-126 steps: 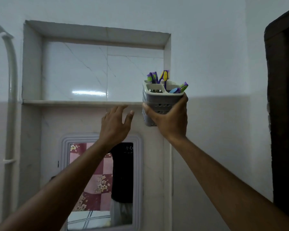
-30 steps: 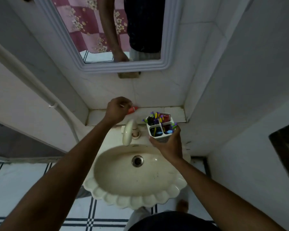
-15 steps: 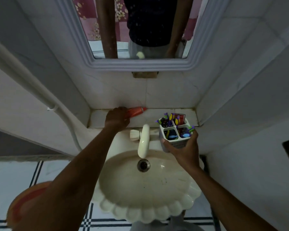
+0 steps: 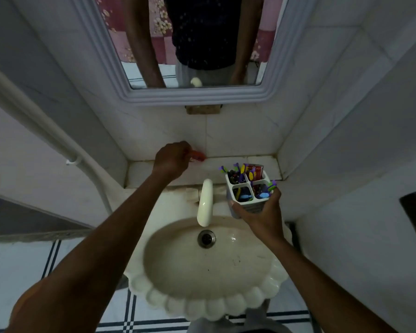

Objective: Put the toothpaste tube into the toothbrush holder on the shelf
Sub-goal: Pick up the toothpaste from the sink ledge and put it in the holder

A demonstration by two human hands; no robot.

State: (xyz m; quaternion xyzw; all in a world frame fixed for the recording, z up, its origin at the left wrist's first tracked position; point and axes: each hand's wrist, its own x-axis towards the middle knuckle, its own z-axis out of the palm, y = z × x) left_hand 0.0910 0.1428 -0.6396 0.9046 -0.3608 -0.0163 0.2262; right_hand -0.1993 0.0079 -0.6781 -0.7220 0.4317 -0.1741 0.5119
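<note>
The ledge (image 4: 154, 170) behind the basin (image 4: 209, 272) carries the work; the right hand (image 4: 262, 216) grips the toothbrush holder (image 4: 249, 191) over its front edge; the left hand (image 4: 172, 159) clasps the red toothpaste tube (image 4: 198, 156) at its back edge; insertion and shelving remain, I judge.

Most of the toothpaste tube (image 4: 198, 157) is buried inside the left hand (image 4: 171, 160); only a red end pokes out past the grip, its print too blurred to read. The right hand (image 4: 262, 216) covers the lower wall of the toothbrush holder (image 4: 248, 191). The mirror (image 4: 197, 44) runs off the top edge. Both forearms are cut off at the bottom.
</note>
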